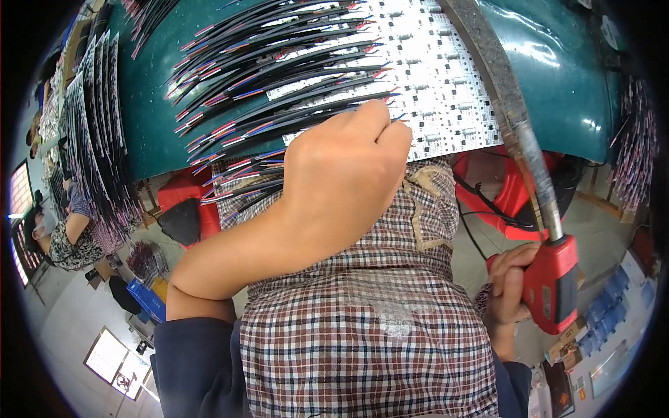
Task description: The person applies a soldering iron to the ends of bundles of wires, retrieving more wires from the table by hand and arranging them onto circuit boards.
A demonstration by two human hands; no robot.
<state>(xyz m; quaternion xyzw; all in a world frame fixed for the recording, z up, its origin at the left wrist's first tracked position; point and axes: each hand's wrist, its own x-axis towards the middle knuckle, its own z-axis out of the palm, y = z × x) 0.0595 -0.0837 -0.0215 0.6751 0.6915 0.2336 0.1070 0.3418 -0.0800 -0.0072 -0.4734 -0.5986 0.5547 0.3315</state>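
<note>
My left hand (345, 167) is closed, knuckles up, over the near edge of a white circuit board panel (435, 90). What its fingertips hold is hidden beneath them. Rows of black cables (279, 101) with red, white and blue wire ends lie across the panel's left part. On the right, below the table's edge, my right hand (509, 285) has its fingers curled, with a small red part showing beside them. Its grip is partly hidden by the red and black block (550, 285) at the end of a long metal bar (512, 111).
The green table (150, 132) spans the top. Cable bundles hang at its left (97, 132) and right (634, 146) ends. Red and black objects (188, 209) stand below its edge. Another person (70, 230) is at far left. A blue crate (146, 299) is on the floor.
</note>
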